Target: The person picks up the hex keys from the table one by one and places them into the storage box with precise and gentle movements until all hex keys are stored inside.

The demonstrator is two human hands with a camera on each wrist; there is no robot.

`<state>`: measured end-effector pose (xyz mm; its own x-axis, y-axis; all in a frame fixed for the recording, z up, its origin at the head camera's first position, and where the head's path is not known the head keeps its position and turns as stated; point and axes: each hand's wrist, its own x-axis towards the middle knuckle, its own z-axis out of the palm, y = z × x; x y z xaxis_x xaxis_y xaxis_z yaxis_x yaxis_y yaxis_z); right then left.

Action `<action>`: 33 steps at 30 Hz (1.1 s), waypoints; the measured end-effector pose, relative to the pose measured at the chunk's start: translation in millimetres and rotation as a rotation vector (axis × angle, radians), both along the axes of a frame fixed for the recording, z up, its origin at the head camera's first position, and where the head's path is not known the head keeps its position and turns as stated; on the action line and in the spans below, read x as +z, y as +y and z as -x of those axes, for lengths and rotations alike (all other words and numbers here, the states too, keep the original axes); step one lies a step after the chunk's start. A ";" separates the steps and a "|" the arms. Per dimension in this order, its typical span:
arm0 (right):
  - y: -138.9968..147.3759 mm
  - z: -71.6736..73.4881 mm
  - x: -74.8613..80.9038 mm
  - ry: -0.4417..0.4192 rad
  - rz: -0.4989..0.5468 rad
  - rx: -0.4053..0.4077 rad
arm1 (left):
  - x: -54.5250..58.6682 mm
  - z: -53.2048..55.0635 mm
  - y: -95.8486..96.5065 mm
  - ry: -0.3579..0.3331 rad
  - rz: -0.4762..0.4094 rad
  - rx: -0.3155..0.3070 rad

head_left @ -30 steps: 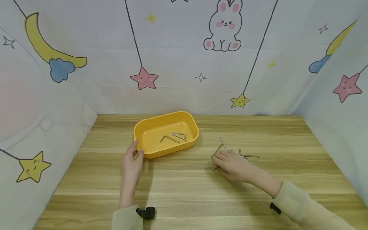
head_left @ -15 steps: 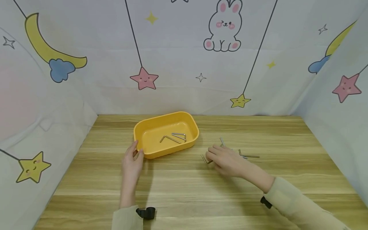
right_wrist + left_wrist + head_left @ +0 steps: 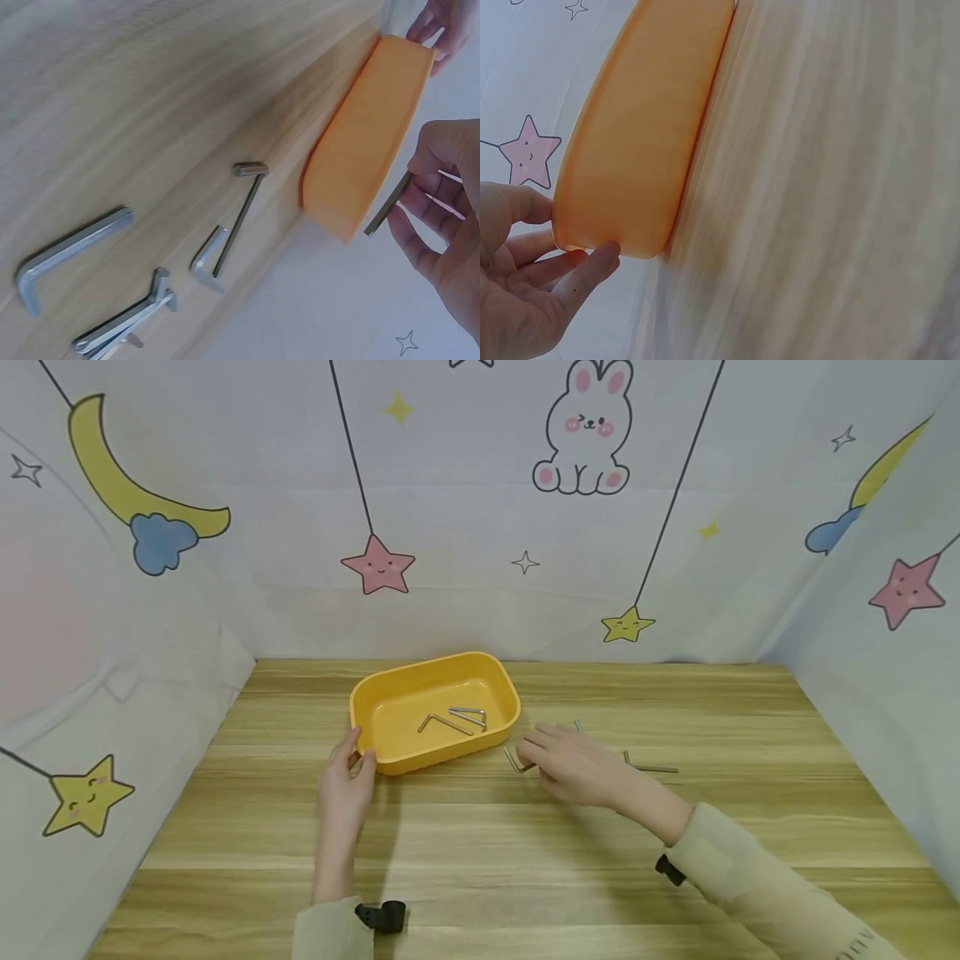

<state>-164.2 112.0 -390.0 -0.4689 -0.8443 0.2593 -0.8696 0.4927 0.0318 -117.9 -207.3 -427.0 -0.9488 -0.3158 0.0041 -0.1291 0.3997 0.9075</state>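
Observation:
My left hand [image 3: 347,789] holds the near left corner of a yellow plastic tray [image 3: 435,757], thumb and fingers on its rim and outer wall. In the left wrist view the fingertips touch the tray's end [image 3: 634,127]. Inside the tray lie a bronze-toned hex key [image 3: 451,724] and silver ones near its right end. My right hand [image 3: 573,768] pinches an L-shaped hex key [image 3: 386,206] between thumb and fingers, just right of the tray and above the table. Under and beside that hand lie several more hex keys [image 3: 79,236], partly hidden in the head view.
A bronze hex key [image 3: 656,769] lies to the right of my right hand on the wood-grain table [image 3: 480,877]. White fabric [image 3: 465,610] printed with stars and a rabbit closes off the back and both sides. Each wrist wears a small black camera [image 3: 388,917].
My right hand has lifted a hex key from the loose group and moved left toward the tray with it. The left hand and the tray have stayed put.

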 end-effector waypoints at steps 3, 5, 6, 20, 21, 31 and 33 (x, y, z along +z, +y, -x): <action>-6.0 2.3 3.8 0.007 0.003 0.005 | 0.1 -0.1 0.4 0.003 0.003 0.000; -9.8 3.3 6.7 0.007 0.004 0.010 | -0.1 0.1 0.5 0.005 0.007 -0.002; -11.6 3.9 8.0 0.009 0.000 0.013 | 0.0 0.1 0.6 0.007 0.009 -0.002; -36.7 19.9 20.2 0.018 0.032 0.043 | -0.7 0.2 -0.4 0.006 -0.010 0.003; -38.2 21.5 20.8 0.009 0.037 0.044 | -0.5 0.2 -0.4 0.005 -0.011 0.003; -48.5 39.4 22.9 -0.032 0.070 -0.006 | 0.8 0.5 0.5 0.011 -0.006 0.010; -50.8 43.6 22.1 -0.029 0.080 -0.012 | 0.9 -0.1 0.6 0.011 -0.007 0.012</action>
<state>-207.8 61.1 -368.0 -0.4871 -0.8157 0.3121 -0.8636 0.5030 -0.0335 -117.8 -206.7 -426.0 -0.9449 -0.3272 0.0123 -0.1238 0.3917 0.9117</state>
